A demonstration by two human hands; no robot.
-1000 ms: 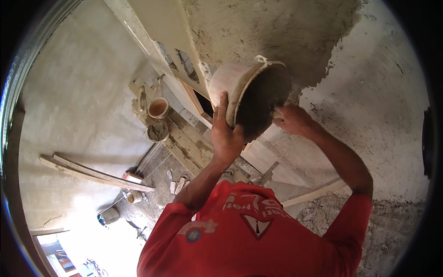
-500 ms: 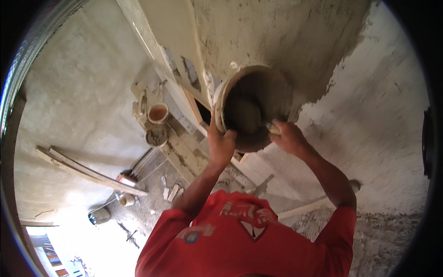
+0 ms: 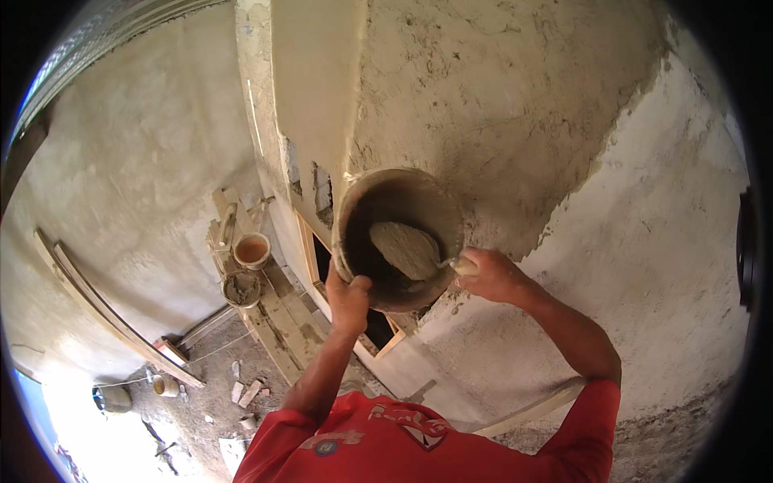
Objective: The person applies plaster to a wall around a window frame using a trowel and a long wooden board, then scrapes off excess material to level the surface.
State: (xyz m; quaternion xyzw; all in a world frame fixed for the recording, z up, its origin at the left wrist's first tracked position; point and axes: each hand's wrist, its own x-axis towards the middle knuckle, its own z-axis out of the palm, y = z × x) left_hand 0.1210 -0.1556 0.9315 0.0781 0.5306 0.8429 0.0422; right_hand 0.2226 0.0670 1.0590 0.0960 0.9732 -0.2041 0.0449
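A wide round bucket (image 3: 403, 188), tilted so that its inside faces me, is held up against the plastered wall. My left hand (image 3: 345, 296) grips its left rim. My right hand (image 3: 488, 275) is closed on the handle of a trowel at the bucket's right side. The trowel's blade (image 3: 403, 248) lies inside the bucket, coated in grey mortar. Wet grey plaster (image 3: 503, 113) covers the wall above, ending in a ragged edge against the paler surface (image 3: 612, 282) on the right.
A plank platform (image 3: 286, 326) at the left carries a pail of reddish liquid (image 3: 252, 240) and a pail of mortar (image 3: 240, 299). Long boards (image 3: 121, 310) lean on the left wall. Below are rubble (image 3: 249, 393) and small containers (image 3: 165, 385). A wood-framed opening (image 3: 388, 342) sits behind the bucket.
The bucket and both hands have moved lower in view and somewhat left, and the view has shifted. The bucket's mouth has turned toward me, showing the mortar-coated trowel blade.
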